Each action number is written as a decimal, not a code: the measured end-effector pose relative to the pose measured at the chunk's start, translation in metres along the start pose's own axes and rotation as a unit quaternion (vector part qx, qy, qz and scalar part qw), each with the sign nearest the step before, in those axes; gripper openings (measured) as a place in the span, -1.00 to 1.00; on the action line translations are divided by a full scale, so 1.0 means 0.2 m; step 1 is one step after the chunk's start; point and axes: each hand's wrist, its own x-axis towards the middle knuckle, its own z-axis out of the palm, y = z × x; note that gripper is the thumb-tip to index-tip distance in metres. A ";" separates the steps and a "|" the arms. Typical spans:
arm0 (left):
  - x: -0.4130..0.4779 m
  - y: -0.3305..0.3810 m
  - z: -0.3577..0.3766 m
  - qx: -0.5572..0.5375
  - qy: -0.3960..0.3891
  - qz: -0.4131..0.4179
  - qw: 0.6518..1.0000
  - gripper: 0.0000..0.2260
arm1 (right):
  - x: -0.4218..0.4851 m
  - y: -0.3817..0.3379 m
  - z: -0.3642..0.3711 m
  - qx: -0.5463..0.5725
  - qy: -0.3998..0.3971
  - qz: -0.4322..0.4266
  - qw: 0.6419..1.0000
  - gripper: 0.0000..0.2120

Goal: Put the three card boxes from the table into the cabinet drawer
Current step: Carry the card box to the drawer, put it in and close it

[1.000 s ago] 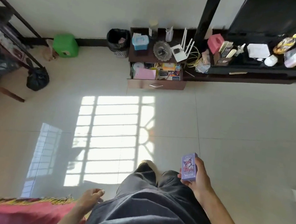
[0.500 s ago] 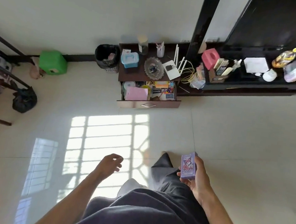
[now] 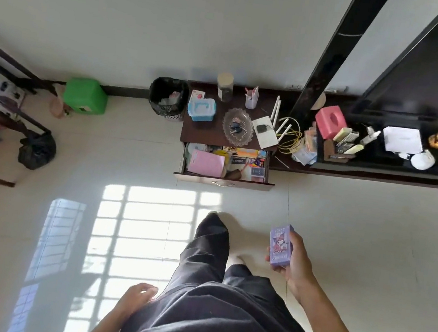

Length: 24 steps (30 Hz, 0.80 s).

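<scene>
My right hand [image 3: 295,262] holds a purple card box [image 3: 280,245] with a cartoon figure on its face, raised in front of me at the right. My left hand [image 3: 136,298] hangs low by my left leg, fingers loosely curled, with nothing in it. Ahead stands the dark wooden cabinet [image 3: 205,133] with its drawer [image 3: 222,181] pulled open towards me. The drawer is full of things: a pink pad, small boxes and coloured packets. Bare tile floor lies between me and the drawer.
On the cabinet top stand a blue box [image 3: 201,109], a glass dish [image 3: 238,126], a jar and a router. A black bin [image 3: 169,98] and a green stool [image 3: 85,96] stand to its left. A long dark shelf [image 3: 392,172] with clutter runs right. A black bag [image 3: 36,150] lies left.
I have walked towards the cabinet, so the drawer looks nearer. My left hand has swung down and back beside my leg. The purple box stays in my right hand.
</scene>
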 end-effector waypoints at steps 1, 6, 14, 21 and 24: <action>0.05 0.03 -0.04 0.006 -0.003 -0.003 1.000 -0.79 | 0.04 -0.05 0.03 0.002 0.009 0.000 1.000 -0.46; 0.29 0.31 -0.28 -0.036 0.004 0.010 0.999 -0.85 | 0.22 -0.27 0.21 0.034 0.038 0.013 0.999 -0.46; 0.62 0.97 -0.46 -0.112 -0.029 0.049 0.992 -0.88 | 0.52 -0.57 0.36 0.019 0.005 0.003 1.000 -0.52; 1.06 1.25 -0.29 -0.155 -0.023 0.052 0.986 -0.85 | 1.09 -0.73 0.39 0.014 -0.028 0.009 0.999 -0.48; 1.33 1.27 -0.15 -0.159 -0.005 0.042 0.986 -0.88 | 1.43 -0.72 0.38 -0.006 -0.043 -0.006 0.999 -0.50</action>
